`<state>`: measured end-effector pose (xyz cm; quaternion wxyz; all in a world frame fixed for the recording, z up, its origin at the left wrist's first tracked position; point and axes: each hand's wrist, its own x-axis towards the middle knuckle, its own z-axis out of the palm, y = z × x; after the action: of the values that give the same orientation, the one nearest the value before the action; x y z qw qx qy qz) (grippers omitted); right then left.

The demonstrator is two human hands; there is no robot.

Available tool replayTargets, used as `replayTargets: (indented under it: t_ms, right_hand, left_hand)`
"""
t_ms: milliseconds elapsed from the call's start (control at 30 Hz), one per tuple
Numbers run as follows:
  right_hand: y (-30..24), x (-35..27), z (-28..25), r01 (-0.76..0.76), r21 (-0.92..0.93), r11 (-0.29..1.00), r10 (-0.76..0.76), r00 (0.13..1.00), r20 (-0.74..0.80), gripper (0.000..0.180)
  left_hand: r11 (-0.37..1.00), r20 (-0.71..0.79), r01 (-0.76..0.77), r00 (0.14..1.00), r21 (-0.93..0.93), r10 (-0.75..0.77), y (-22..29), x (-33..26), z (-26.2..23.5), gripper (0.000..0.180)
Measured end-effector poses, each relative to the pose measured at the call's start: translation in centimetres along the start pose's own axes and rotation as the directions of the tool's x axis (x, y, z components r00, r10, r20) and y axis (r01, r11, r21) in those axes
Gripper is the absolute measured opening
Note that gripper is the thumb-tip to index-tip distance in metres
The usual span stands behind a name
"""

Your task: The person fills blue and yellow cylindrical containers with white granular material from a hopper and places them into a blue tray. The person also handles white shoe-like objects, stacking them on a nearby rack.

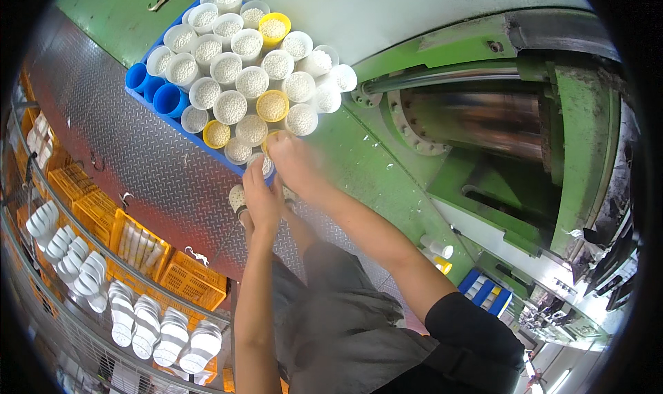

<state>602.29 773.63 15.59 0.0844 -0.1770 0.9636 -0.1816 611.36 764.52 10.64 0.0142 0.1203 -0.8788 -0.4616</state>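
At the near corner of a blue tray [228, 160], my left hand [261, 202] has its fingers closed on the rim of a translucent white cup [267, 166] with white pellets in it. Just right of it, my right hand [297, 162] is bent over a yellow cup [268, 144], fingers closed at its rim; motion smears this hand and it covers most of that cup. Packed upright around them are several translucent cups [230, 107] of white pellets. Other yellow cups [273, 106] with pellets stand among them.
Blue cups [170, 100] line the tray's left edge. A green machine with a large metal cylinder [476, 125] is at the right. On the left, a curved metal rack [103, 256] carries white shoe soles [166, 335], beside orange crates [193, 280]. The walkway has metal tread plate [138, 138].
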Motion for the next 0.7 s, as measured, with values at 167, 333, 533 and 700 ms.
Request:
replayTargets:
  t_ms: [167,333,533,700]
  right_hand:
    - [1.8,-0.7,0.4,0.066,0.170,0.983,-0.056,0.997,-0.058,0.011]
    - [2.8,-1.2,0.1,0.068,0.340,0.938,-0.025,0.991,-0.131,0.016]
    - [3.6,-2.5,-1.1,-0.073,0.746,0.662,0.268,0.953,-0.144,0.014]
    - [6.9,-6.2,-0.9,-0.262,0.882,0.392,0.466,0.883,0.055,0.015]
  left_hand:
    - [0.992,-0.106,-0.043,0.994,-0.117,0.031,2.3,1.4,0.8,0.058]
    - [0.929,-0.101,0.163,0.973,-0.331,-0.207,2.8,1.8,1.2,0.046]
    - [0.918,-0.105,0.305,0.935,-0.253,-0.340,2.8,2.9,1.8,0.038]
    - [0.908,-0.088,0.343,0.924,-0.240,-0.373,2.3,3.2,2.0,0.035]
